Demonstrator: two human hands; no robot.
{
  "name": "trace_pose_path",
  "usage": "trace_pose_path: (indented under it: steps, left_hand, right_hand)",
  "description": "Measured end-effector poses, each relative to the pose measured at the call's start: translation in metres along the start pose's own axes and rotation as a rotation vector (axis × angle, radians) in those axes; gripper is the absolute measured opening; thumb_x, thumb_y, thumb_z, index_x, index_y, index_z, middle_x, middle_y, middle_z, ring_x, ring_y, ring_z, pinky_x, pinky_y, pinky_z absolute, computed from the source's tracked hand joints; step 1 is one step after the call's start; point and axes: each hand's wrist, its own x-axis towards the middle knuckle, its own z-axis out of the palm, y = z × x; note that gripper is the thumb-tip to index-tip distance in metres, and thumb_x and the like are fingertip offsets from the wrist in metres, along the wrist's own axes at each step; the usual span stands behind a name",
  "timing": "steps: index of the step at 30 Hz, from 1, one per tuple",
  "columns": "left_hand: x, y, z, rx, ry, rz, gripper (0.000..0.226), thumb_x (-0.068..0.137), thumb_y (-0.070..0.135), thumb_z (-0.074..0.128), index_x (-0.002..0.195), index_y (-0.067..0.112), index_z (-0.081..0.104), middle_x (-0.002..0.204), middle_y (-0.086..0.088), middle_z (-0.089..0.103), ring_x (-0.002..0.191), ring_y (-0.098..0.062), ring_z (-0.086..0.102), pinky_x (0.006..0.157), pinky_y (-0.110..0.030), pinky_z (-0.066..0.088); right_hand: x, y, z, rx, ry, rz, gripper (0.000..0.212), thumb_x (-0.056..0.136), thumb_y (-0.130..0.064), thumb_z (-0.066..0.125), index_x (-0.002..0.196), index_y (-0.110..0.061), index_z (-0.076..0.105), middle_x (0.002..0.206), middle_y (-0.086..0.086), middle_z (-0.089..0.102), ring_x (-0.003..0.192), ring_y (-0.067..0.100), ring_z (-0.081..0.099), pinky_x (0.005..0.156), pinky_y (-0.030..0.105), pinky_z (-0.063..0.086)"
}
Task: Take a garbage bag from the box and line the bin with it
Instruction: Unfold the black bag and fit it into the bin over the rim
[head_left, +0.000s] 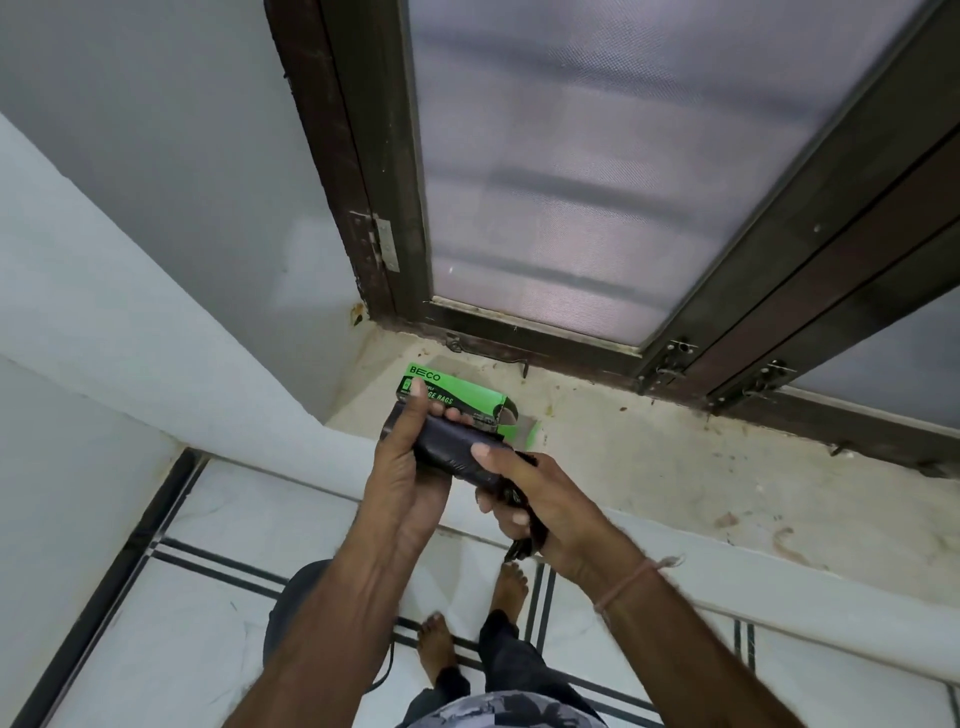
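Gripping a bag roll (448, 453) in the left hand (402, 470), pinching its loose end with the right hand (537, 501), beside the box (453, 387).

sill (649, 467): beige, stained | on it: green box (452, 389), right end open, near window frame (519, 340)

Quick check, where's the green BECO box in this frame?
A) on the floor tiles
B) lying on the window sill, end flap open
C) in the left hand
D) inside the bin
B: the green BECO box lies on the window sill just behind the hands with its end flap open, while the left hand and right hand both grip the roll of black garbage bags.
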Motion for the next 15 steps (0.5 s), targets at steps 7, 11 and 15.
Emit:
trace_pose_path:
  steps: [7, 11, 15]
  left_hand:
    - [0.010, -0.005, -0.005, 0.198, 0.007, 0.028, 0.030, 0.083, 0.042, 0.075, 0.092, 0.016, 0.066, 0.086, -0.008, 0.069, 0.082, -0.024, 0.068, 0.074, -0.036, 0.059]
    - [0.011, -0.006, -0.001, 0.389, -0.034, 0.066, 0.030, 0.085, 0.041, 0.071, 0.094, 0.013, 0.070, 0.091, -0.010, 0.074, 0.089, -0.021, 0.069, 0.081, -0.034, 0.057]
    - [0.030, -0.003, -0.016, 0.993, 0.037, 0.548, 0.036, 0.100, 0.051, 0.059, 0.120, 0.025, 0.074, 0.124, -0.002, 0.072, 0.121, -0.018, 0.062, 0.097, -0.038, 0.053]
  right_hand:
    - [0.008, 0.003, -0.001, 0.113, 0.080, -0.116, 0.030, 0.100, -0.029, 0.067, 0.124, -0.011, 0.067, 0.092, 0.027, 0.073, 0.042, 0.012, 0.037, 0.041, 0.021, 0.034]
    - [0.008, 0.005, -0.014, 0.151, 0.097, -0.099, 0.027, 0.103, -0.025, 0.063, 0.124, -0.010, 0.067, 0.101, 0.027, 0.074, 0.045, 0.012, 0.040, 0.042, 0.020, 0.037]
    - [0.004, -0.001, -0.039, 0.167, 0.221, -0.175, 0.019, 0.103, -0.016, 0.062, 0.118, -0.014, 0.074, 0.103, 0.014, 0.072, 0.047, 0.014, 0.042, 0.041, 0.020, 0.038]
